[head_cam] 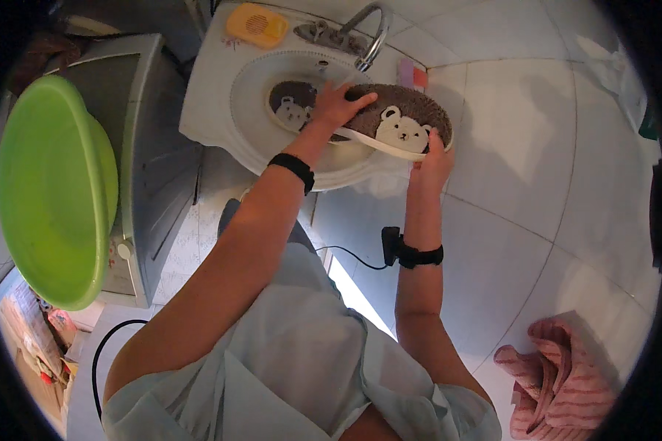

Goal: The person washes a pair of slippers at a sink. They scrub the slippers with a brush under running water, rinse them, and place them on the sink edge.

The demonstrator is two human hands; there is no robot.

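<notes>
Over the right side of the washbasin [254, 149], I hold a fuzzy grey-brown slipper [419, 107] with a white bear face and a pale sole edge. My right hand [437, 154] grips its rounded end, the thumb beside the bear's ear. My left hand [336, 105] lies at its other end, thumb and fingers spread; whether the fingers close on it is hard to tell. A second slipper [292, 113] with a similar bear rests in the basin, left of my left hand and partly hidden by it. The curved chrome faucet [372, 47] stands above the slippers.
An orange soap box [257, 25] sits on the basin's back left corner. Purple and red items [412, 74] stand behind the slipper. A green plastic tub [55, 193] is on the left beside a cabinet [160, 154]. Tiled wall lies right, with a pink striped towel [562, 380] lower down.
</notes>
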